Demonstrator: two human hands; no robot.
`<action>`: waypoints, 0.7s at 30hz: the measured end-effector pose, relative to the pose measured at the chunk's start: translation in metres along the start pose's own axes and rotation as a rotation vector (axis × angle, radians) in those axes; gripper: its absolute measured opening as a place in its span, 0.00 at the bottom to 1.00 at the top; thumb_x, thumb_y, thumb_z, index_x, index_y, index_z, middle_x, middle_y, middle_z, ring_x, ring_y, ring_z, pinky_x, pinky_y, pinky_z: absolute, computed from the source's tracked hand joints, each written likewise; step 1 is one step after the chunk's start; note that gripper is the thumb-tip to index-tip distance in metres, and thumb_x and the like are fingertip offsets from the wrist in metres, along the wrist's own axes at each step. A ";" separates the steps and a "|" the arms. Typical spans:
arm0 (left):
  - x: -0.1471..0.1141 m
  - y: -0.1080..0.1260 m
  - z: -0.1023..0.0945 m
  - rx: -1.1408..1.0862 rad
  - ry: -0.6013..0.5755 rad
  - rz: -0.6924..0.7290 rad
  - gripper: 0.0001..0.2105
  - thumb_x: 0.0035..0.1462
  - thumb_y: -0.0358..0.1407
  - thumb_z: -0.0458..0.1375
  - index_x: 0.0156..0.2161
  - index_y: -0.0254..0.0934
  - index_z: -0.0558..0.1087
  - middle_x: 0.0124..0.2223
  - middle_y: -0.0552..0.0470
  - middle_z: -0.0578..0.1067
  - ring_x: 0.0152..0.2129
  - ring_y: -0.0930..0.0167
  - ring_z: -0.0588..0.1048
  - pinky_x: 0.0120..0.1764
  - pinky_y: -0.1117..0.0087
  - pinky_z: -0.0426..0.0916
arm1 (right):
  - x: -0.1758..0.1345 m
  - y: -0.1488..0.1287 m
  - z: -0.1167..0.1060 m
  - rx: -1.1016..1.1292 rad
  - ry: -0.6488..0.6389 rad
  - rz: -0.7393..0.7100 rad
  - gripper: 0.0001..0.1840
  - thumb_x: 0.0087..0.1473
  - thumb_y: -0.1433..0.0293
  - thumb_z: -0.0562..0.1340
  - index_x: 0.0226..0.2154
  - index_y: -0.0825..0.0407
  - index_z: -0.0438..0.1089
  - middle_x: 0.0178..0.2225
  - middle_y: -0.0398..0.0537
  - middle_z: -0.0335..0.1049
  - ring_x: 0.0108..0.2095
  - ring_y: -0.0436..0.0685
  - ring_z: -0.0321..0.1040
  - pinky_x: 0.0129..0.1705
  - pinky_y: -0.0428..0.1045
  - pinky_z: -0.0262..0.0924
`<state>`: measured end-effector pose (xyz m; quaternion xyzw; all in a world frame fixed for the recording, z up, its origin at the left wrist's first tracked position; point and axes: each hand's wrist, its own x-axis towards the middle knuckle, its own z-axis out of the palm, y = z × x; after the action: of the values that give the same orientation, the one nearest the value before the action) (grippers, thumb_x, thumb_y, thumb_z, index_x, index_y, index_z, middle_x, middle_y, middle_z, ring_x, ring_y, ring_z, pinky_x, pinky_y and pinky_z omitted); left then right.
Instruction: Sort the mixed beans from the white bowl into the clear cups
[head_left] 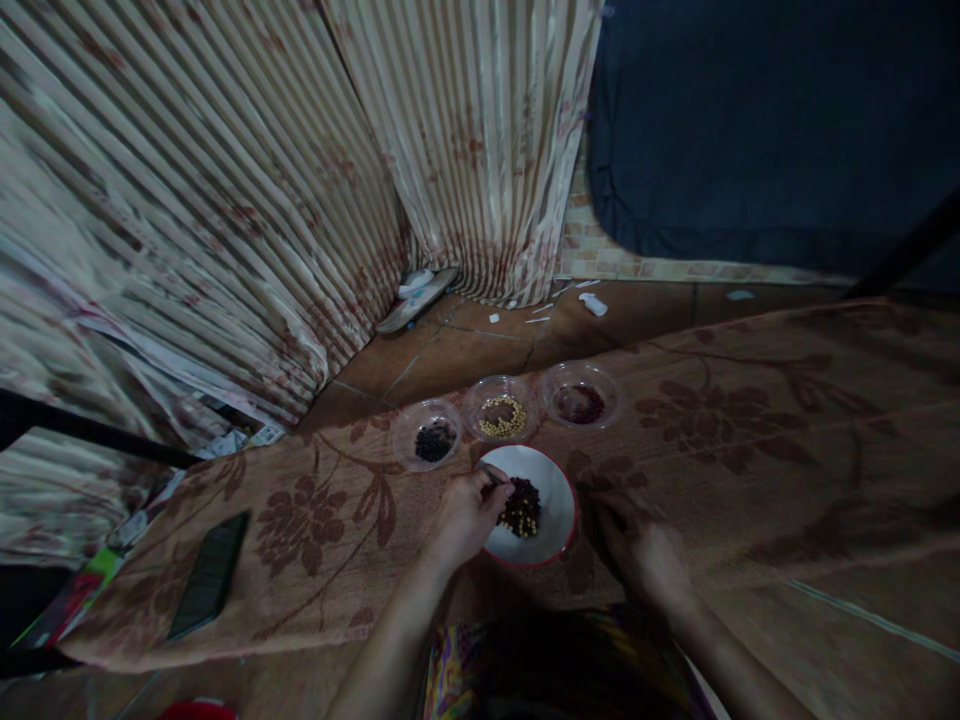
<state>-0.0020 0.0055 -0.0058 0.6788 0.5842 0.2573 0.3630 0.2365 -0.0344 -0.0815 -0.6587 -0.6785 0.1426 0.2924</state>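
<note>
A white bowl with a red rim point(559, 535) stands on the cloth, with a mixed heap of dark and yellow beans point(523, 508) in it. Over the bowl's left side is my left hand point(472, 508), its thumb and fingers pinched together at the heap's edge; whatever is between the fingertips is too small to make out. To the right of the bowl, my right hand point(643, 545) rests low over the cloth, its fingers loosely stretched and deep in shadow. Behind the bowl stand three clear plastic bowls: one with black beans point(433, 441), one with yellow beans point(502, 416), one with dark red beans point(589, 403).
A brown flowered cloth point(315, 590) covers the long table. A dark phone point(210, 575) lies on its left part. Beyond the table, a slipper point(420, 300) and white litter point(592, 304) lie on the tiled floor near striped curtains point(465, 130).
</note>
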 end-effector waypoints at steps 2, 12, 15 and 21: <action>0.000 -0.001 0.000 -0.006 -0.002 0.002 0.08 0.59 0.39 0.54 0.36 0.37 0.74 0.27 0.55 0.75 0.24 0.73 0.74 0.28 0.75 0.66 | 0.000 0.000 0.001 -0.002 0.014 0.000 0.15 0.60 0.64 0.52 0.39 0.47 0.74 0.42 0.46 0.74 0.38 0.55 0.72 0.40 0.49 0.64; 0.006 0.005 -0.016 -0.084 0.069 0.070 0.09 0.59 0.39 0.55 0.35 0.35 0.74 0.28 0.54 0.75 0.25 0.73 0.74 0.30 0.75 0.67 | 0.000 0.005 0.004 0.015 -0.023 0.004 0.16 0.60 0.64 0.51 0.39 0.47 0.73 0.41 0.46 0.74 0.38 0.55 0.71 0.41 0.49 0.64; 0.020 0.014 -0.033 -0.117 0.129 0.122 0.09 0.58 0.38 0.56 0.35 0.35 0.74 0.29 0.53 0.76 0.26 0.73 0.75 0.30 0.75 0.69 | 0.000 0.005 0.004 0.009 -0.017 0.001 0.16 0.60 0.63 0.51 0.39 0.47 0.73 0.42 0.46 0.74 0.38 0.55 0.72 0.41 0.49 0.64; 0.067 0.029 -0.051 0.058 0.356 0.137 0.06 0.57 0.34 0.57 0.32 0.35 0.75 0.28 0.53 0.78 0.26 0.72 0.76 0.31 0.75 0.68 | -0.002 0.010 0.007 0.019 -0.009 -0.015 0.17 0.60 0.62 0.50 0.40 0.47 0.73 0.43 0.47 0.73 0.39 0.56 0.72 0.42 0.50 0.64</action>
<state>-0.0117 0.0796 0.0432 0.6710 0.5987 0.3806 0.2155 0.2406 -0.0338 -0.0934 -0.6503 -0.6831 0.1499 0.2968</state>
